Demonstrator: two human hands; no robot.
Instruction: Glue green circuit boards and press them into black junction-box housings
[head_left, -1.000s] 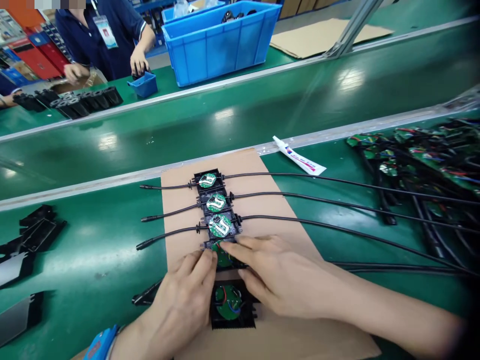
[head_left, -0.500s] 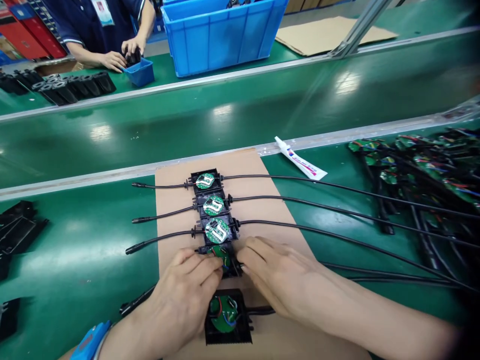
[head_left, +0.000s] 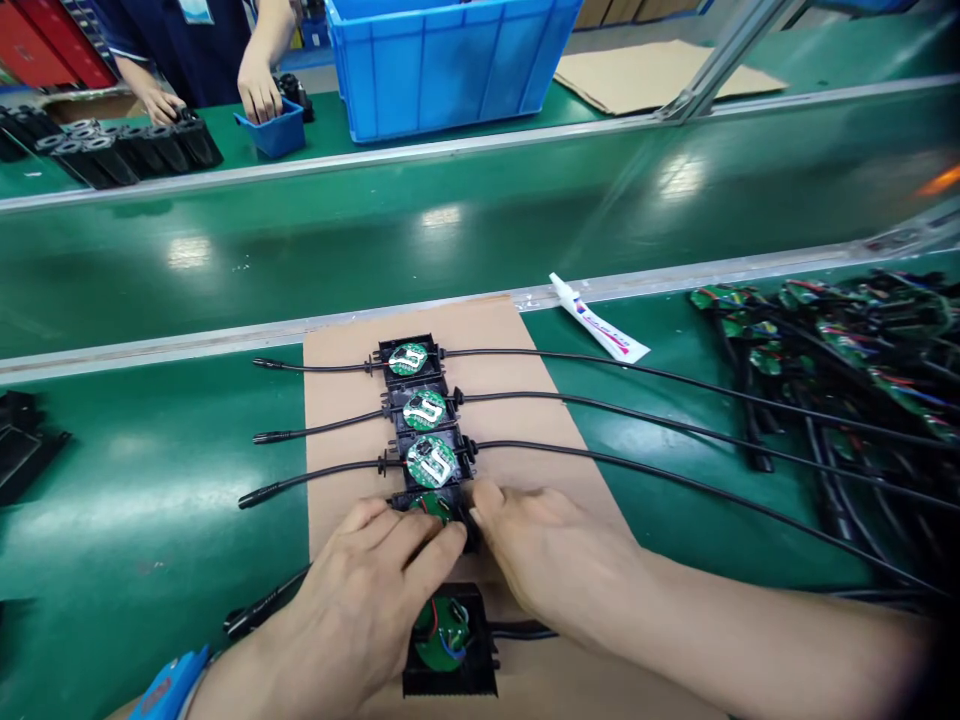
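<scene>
My left hand [head_left: 367, 585] is closed over the near-left side of a black plastic housing, its fingertips pressing at a round green circuit board [head_left: 433, 505] with wires. At the housing's right side, my right hand [head_left: 559, 545] has its fingers bent and closed on the edge. Both hands hide much of this housing. Above it stand three more housings in a column, each with a board [head_left: 430, 461] facing up and black cables out both sides. Closer to me lies another open housing [head_left: 450, 680], whose board [head_left: 442, 635] carries red, blue and white wires.
Cardboard [head_left: 345, 400] lies under the housings. A white glue tube [head_left: 600, 325] rests beyond it. Right is a heap of cabled boards [head_left: 847, 360]; left, black housings [head_left: 26, 445]. Across the bench, a co-worker's hand [head_left: 260, 92] is at a small blue bin [head_left: 276, 135] beside a large blue crate [head_left: 450, 75].
My right hand has shifted slightly left toward the housing, and my left fingers reach further right over the board. The co-worker's hands have moved apart. The view has shifted slightly.
</scene>
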